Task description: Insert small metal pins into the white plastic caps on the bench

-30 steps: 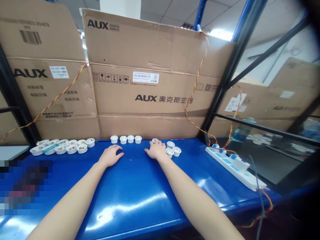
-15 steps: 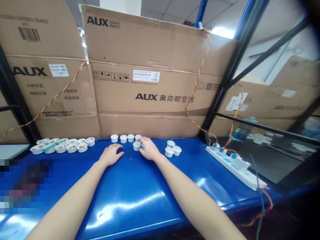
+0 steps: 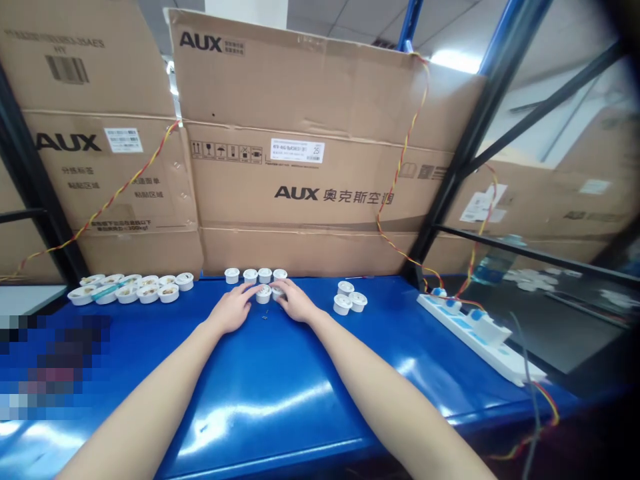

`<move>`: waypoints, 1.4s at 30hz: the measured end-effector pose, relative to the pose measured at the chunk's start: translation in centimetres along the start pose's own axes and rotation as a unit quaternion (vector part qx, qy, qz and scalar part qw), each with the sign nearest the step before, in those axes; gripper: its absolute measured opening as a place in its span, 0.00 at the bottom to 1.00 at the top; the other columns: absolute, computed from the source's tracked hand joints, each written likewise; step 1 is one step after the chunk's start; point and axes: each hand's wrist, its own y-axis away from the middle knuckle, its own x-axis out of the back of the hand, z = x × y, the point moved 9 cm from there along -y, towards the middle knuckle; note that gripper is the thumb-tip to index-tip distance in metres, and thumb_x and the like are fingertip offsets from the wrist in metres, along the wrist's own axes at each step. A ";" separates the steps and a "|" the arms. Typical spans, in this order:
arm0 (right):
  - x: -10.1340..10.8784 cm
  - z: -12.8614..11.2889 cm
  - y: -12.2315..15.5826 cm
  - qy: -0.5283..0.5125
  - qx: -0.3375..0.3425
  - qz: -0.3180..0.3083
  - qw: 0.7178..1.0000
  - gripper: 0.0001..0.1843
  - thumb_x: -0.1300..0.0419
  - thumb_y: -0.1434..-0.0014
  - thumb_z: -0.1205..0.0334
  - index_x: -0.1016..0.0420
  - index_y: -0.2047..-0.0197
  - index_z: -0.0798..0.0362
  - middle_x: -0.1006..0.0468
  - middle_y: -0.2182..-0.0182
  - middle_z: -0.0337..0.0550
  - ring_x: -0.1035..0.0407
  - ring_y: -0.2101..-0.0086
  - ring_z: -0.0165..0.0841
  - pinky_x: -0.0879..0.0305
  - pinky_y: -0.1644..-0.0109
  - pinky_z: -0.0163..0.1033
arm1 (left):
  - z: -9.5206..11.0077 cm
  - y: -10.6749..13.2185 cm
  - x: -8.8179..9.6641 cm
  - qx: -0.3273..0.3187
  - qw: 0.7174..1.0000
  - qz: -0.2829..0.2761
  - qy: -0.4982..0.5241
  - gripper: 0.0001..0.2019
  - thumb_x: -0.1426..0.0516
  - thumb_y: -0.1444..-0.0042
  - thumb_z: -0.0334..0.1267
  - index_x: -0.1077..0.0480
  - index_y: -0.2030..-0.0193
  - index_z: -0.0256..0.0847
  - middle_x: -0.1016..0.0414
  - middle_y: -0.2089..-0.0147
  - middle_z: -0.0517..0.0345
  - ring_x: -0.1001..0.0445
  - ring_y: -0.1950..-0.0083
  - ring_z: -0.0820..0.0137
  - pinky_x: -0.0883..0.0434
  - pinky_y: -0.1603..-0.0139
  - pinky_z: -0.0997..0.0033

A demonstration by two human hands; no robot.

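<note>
The step in hand looks to be handling a pair of small white round cups near the centre of the frame. The left hand (image 3: 230,312) comes in from the lower left with its fingers loosely spread, the foremost reaching the rim of the nearer white cup (image 3: 263,295); the thumb stands apart below. The right hand (image 3: 296,301) curls over the second white cup (image 3: 278,292), just beside the first and partly hidden by the fingers; whether they pinch it or only rest on it, I cannot tell. My judgement is that the next move calls for light, level fingertip control, since a back row of four white cups (image 3: 250,276) stands close behind and tiny dark pieces (image 3: 265,317) lie just in front.

The surface is a glossy blue tabletop (image 3: 270,380) with bright reflections toward the lower part of the frame. Three more white cups (image 3: 357,302) sit right of centre; at the left is a cluster of white cups (image 3: 127,294), many with brownish contents, a teal strip (image 3: 106,292) lying across them. Printed cardboard panels (image 3: 320,87) wall off the back, and a white power strip (image 3: 470,337) lies at the right.
</note>
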 end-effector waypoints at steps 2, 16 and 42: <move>0.1 0.2 0.1 -0.019 -0.005 0.009 1.000 0.23 0.41 0.44 0.68 0.33 0.45 0.49 0.31 0.47 0.47 0.37 0.46 0.37 0.42 0.41 0.44 | -0.3 0.1 0.0 0.021 1.000 0.001 -0.003 0.24 0.49 0.43 0.35 0.38 0.39 0.49 0.40 0.35 0.53 0.37 0.38 0.56 0.34 0.44 0.56; 3.1 3.2 1.0 0.056 -0.186 0.066 0.979 0.19 0.34 0.54 0.58 0.26 0.57 0.49 0.23 0.59 0.43 0.30 0.59 0.38 0.38 0.58 0.38 | -1.0 0.5 1.1 0.121 0.992 0.008 0.043 0.12 0.46 0.45 0.48 0.37 0.58 0.45 0.24 0.61 0.56 0.25 0.60 0.60 0.36 0.66 0.69; 3.1 -2.1 0.6 0.047 0.015 0.012 0.999 0.30 0.39 0.52 0.73 0.33 0.45 0.48 0.27 0.51 0.44 0.34 0.50 0.38 0.39 0.45 0.41 | 2.3 0.1 3.3 -0.066 0.995 0.058 0.035 0.23 0.50 0.51 0.23 0.32 0.49 0.45 0.29 0.45 0.54 0.33 0.42 0.61 0.37 0.41 0.61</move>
